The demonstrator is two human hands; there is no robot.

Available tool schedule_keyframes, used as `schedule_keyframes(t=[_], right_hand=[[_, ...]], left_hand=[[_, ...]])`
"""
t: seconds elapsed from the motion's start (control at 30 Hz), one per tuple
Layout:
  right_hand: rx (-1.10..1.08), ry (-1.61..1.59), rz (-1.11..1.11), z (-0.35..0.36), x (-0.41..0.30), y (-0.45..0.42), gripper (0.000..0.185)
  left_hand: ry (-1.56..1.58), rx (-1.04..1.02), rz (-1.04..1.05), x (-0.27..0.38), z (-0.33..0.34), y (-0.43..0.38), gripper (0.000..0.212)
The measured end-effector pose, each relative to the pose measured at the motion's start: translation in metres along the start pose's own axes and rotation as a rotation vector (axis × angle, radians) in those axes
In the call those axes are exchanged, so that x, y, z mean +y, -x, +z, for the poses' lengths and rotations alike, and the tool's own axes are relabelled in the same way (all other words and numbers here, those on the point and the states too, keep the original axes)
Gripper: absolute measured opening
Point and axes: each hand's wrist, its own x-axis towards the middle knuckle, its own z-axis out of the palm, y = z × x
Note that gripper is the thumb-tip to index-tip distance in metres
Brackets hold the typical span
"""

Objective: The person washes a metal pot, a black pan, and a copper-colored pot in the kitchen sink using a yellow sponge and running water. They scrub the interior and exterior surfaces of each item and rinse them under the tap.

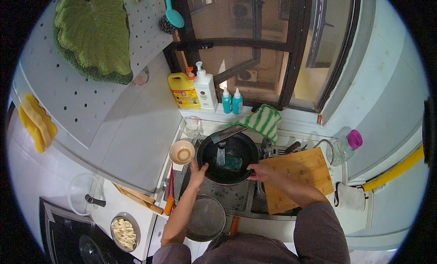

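Note:
With both hands I grip the rim of a round black basin (208,146) over the sink (222,192). My left hand (198,173) has its thumb on the rim at the lower left. At the lower right, my right hand (259,171) is closed on the edge. A flat grey faucet (228,133) reaches over the basin, and a stream of water (221,156) runs into it. Inside shows a blue-green rectangular patch (233,163); whether it is a sponge or a reflection is unclear. Just above my left hand stands a beige bowl (175,148).
A wooden cutting board (297,178) lies under my right forearm. Below my left forearm is a round grey pan (206,219). A glass jar (339,151) stands right. Bottles (206,89) line the sill by a striped cloth (264,122). Dumplings fill a metal dish (135,243).

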Motion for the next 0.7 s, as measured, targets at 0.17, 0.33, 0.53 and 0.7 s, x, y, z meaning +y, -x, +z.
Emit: schedule_keyframes(t=[0.17,0.33,0.53,0.7], right_hand=[[0.093,-0.055,-0.084,0.001,0.023,-0.007,0.046],[0.04,-0.15,-0.032,-0.006,0.033,-0.027,0.056],[0.007,-0.113,-0.102,0.002,0.023,0.015,0.07],[-0.031,-0.016,-0.167,0.021,0.016,0.027,0.075]], left_hand=[[-0.617,-0.043,0.828,0.028,0.028,-0.03,0.04],[-0.617,-0.334,0.532,0.028,0.07,-0.059,0.026],[-0.406,-0.392,0.228,0.021,0.09,-0.081,0.04],[0.049,-0.501,0.421,-0.053,0.09,-0.139,0.032]])
